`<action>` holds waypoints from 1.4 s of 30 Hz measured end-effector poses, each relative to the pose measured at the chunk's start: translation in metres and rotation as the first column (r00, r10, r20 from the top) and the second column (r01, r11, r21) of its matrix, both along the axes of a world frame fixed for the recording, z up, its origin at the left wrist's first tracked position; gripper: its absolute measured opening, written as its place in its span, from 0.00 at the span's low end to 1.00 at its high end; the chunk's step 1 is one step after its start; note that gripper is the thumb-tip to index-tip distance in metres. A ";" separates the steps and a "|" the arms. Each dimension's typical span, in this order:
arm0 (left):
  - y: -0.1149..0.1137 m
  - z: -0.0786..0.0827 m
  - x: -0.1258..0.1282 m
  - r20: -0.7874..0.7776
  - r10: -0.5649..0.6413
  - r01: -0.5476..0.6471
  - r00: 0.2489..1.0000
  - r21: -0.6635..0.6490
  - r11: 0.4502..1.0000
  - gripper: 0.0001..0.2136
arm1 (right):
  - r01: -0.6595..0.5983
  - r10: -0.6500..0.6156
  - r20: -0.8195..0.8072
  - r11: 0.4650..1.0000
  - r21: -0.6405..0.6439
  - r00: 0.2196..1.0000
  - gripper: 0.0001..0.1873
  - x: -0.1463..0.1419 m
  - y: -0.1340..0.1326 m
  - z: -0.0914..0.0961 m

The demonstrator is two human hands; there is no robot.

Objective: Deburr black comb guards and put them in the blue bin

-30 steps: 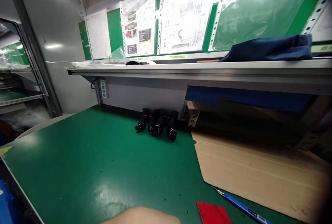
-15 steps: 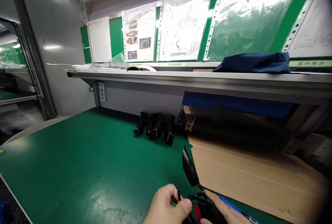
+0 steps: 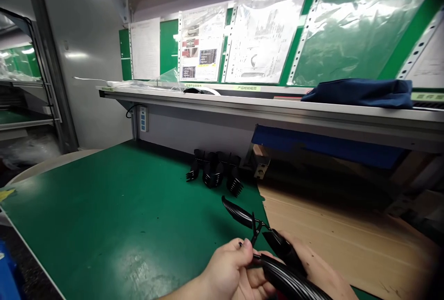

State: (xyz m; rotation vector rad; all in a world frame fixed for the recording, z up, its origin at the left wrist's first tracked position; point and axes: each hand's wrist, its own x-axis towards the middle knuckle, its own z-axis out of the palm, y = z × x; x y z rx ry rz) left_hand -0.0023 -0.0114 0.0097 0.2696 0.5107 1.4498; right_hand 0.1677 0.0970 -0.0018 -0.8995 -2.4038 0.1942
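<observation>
A black plastic moulding (image 3: 237, 212) is in my hands at the bottom of the head view. It has several long, curved, ribbed pieces joined by a thin branching runner. With thumb and forefinger, my left hand (image 3: 231, 265) pinches the thin runner near the middle. My right hand (image 3: 315, 265) wraps the far side of the moulding; most of its fingers are hidden behind the black pieces. One ribbed piece points up and left, and another curves down past my left fingers. Behind them, several black comb-ended parts (image 3: 215, 172) stand in a cluster on the green table (image 3: 114, 212).
A cardboard sheet (image 3: 333, 235) covers the table's right side. Over the back runs a shelf (image 3: 215, 102) with a dark blue cloth pouch (image 3: 360, 92) on it. A power socket (image 3: 143, 119) is fixed below. A blue bin (image 3: 9, 272) is at lower left.
The moulding has turned in my hands: its upright ribbed piece now leans left, and another ribbed piece has come into view at the bottom. The camera view has shifted slightly left.
</observation>
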 end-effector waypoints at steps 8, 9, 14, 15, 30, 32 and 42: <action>0.001 0.015 -0.046 -0.932 0.263 -0.348 0.248 0.167 0.922 0.13 | -0.174 0.242 0.184 0.931 -0.321 0.953 0.15 -0.021 0.002 0.016; 0.000 0.017 -0.053 -0.941 0.288 -0.387 0.177 0.203 0.900 0.14 | -0.195 0.266 0.196 0.927 -0.321 0.944 0.14 -0.027 -0.004 0.020; 0.001 0.025 -0.081 -0.943 0.332 -0.472 -0.006 0.295 0.831 0.14 | -0.273 0.321 0.350 0.945 -0.180 0.880 0.28 -0.049 -0.027 0.028; 0.001 0.025 -0.085 -0.946 0.323 -0.456 -0.006 0.290 0.841 0.15 | -0.269 0.301 0.375 0.953 -0.137 0.877 0.30 -0.048 -0.028 0.028; -0.020 0.047 -0.057 -0.970 0.067 0.298 0.233 0.137 0.945 0.12 | -0.330 0.266 0.536 0.944 0.025 0.801 0.13 -0.017 -0.045 0.075; -0.014 0.039 -0.057 -0.956 0.084 0.088 0.282 0.113 0.990 0.14 | -0.079 -0.027 0.453 0.974 0.214 0.891 0.13 -0.013 -0.030 0.069; -0.003 0.011 -0.017 -0.369 0.078 -0.034 0.926 0.123 0.992 0.20 | -0.226 0.163 0.193 0.897 0.379 0.968 0.24 -0.022 -0.036 0.009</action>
